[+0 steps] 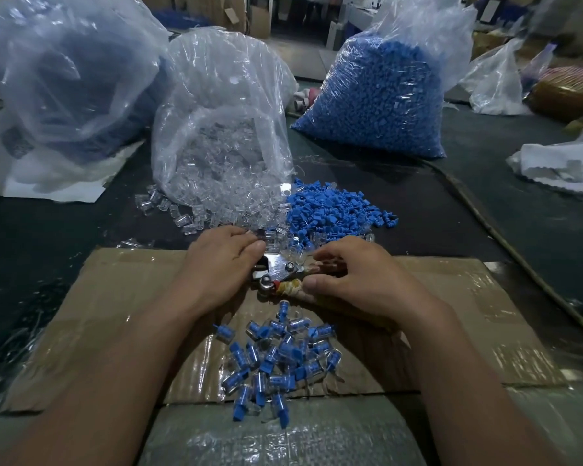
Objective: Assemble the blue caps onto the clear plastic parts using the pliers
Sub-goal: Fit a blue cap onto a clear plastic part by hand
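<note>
The pliers point(285, 271) are laid on a taped sheet of cardboard point(115, 297), with their metal head between the two hands and their handles covered by the right hand point(364, 277). The right fingers point(327, 256) are curled over the upper handle, and the thumb is pressed against the lower handle, which is wrapped in a yellowish band, so the tool is gripped. The left hand point(216, 267) is set against the head of the pliers, its fingers point(249, 246) bent and drawn together with the thumb tip at the metal; whether a part is pinched there cannot be told. Just beyond the left fingers, loose clear plastic parts point(182, 216) are spilled from the mouth of an open bag of clear parts point(216, 105). Just beyond the right fingers, a heap of loose blue caps point(330, 210) is seen, touching the clear ones. Nearer the person than both thumbs, between the forearms, a pile of assembled pieces point(280, 358), clear bodies with blue caps in them, is spread on the cardboard. Well beyond the fingers, a full bag of blue caps point(377, 95) is stood.
</note>
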Action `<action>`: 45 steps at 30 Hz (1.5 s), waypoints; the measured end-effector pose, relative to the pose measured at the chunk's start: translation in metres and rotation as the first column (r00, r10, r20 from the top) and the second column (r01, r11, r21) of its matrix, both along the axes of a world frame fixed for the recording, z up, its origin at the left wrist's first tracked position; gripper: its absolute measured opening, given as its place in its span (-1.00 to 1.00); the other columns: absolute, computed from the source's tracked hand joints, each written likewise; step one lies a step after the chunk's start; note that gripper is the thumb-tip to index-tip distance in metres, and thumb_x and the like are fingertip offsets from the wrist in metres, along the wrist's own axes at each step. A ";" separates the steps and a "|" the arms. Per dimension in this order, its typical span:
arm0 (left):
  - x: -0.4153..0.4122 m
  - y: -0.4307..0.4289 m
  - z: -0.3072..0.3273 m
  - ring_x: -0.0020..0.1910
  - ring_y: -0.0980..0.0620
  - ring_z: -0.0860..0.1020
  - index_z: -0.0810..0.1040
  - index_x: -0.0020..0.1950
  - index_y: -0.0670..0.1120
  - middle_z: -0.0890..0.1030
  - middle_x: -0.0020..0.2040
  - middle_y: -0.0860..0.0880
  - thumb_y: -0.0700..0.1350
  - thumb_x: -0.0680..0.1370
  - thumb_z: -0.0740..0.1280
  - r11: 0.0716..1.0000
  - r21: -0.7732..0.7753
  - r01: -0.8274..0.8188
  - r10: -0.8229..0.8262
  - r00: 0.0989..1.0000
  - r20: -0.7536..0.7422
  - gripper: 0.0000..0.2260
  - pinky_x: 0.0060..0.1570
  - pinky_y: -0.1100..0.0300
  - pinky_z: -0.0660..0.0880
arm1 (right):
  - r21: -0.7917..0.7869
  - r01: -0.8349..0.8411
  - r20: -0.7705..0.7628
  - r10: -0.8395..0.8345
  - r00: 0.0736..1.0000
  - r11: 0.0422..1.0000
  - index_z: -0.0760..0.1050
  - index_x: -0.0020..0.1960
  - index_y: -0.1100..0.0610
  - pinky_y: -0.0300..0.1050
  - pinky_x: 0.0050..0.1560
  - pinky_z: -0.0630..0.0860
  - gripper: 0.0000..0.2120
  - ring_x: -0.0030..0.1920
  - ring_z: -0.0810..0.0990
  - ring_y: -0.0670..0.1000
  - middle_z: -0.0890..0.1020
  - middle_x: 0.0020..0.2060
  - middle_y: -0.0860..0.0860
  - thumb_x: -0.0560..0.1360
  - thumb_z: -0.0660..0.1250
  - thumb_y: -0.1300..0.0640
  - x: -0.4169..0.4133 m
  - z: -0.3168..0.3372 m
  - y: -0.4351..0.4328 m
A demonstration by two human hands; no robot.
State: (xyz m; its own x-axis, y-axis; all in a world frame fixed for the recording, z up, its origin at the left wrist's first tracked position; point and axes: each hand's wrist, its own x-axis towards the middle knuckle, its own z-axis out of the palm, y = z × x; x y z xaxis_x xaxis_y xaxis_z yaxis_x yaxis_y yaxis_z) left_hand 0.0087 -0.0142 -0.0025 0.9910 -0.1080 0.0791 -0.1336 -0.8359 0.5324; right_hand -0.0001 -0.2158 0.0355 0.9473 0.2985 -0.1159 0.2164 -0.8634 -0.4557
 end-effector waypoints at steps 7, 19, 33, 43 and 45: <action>-0.004 0.004 0.006 0.03 0.08 0.49 0.55 0.23 -0.07 0.59 0.16 -0.06 -0.13 0.51 0.34 0.969 -0.147 -0.200 0.221 0.965 0.144 -0.72 0.03 0.26 0.28 | 0.021 0.043 0.061 -0.044 0.997 0.999 0.47 0.21 -0.04 -0.15 0.00 0.31 -0.58 0.03 0.35 -0.12 0.48 0.14 -0.07 0.43 0.31 -0.20 0.002 0.001 -0.002; 0.003 0.003 -0.001 0.25 -0.01 0.37 0.50 0.29 -0.05 0.46 0.26 -0.05 -0.13 0.58 0.22 0.998 0.025 -0.060 0.059 0.997 0.050 -0.71 0.26 0.10 0.26 | 0.025 0.047 0.078 -0.049 0.996 0.999 0.48 0.21 -0.02 -0.16 0.01 0.33 -0.58 0.04 0.38 -0.14 0.50 0.17 -0.07 0.43 0.30 -0.19 0.002 0.000 -0.004; -0.011 -0.002 0.015 -0.17 0.22 0.44 0.60 0.10 -0.08 0.49 -0.12 0.07 -0.24 0.49 0.35 0.921 -0.365 -0.133 0.213 0.958 0.190 -0.79 -0.21 0.46 0.29 | 0.063 0.133 0.162 -0.142 0.977 0.989 0.56 0.10 0.01 -0.21 -0.07 0.33 -0.76 -0.11 0.42 -0.19 0.57 -0.06 -0.13 0.49 0.30 -0.06 0.010 -0.003 -0.008; -0.017 -0.005 0.020 -0.26 0.24 0.50 0.51 -0.25 0.10 0.57 -0.24 0.05 -0.11 0.52 0.31 0.818 -0.565 -0.108 0.232 0.960 0.154 -0.84 -0.25 0.36 0.40 | 0.084 0.310 0.277 -0.321 0.906 0.947 0.52 0.20 0.07 -0.15 0.04 0.37 -0.74 0.11 0.50 -0.03 0.57 0.15 -0.02 0.54 0.25 0.08 0.030 -0.014 -0.016; -0.016 -0.005 0.020 -0.28 0.31 0.47 0.52 -0.24 0.07 0.56 -0.22 0.06 -0.10 0.52 0.31 0.814 -0.571 -0.104 0.228 0.962 0.151 -0.86 -0.29 0.43 0.36 | 0.043 0.319 0.264 -0.319 0.910 0.947 0.42 0.32 0.07 -0.10 0.20 0.33 -0.65 0.27 0.41 0.01 0.47 0.28 0.00 0.55 0.24 0.08 0.035 -0.016 -0.017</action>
State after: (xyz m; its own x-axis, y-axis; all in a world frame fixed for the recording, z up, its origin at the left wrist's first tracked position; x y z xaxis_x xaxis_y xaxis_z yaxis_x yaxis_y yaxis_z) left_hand -0.0076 -0.0195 0.0172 0.9445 0.1802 0.2747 -0.1765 -0.4270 0.8868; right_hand 0.0354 -0.2331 0.0190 0.9882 -0.0245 0.1512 0.0417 -0.9068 -0.4195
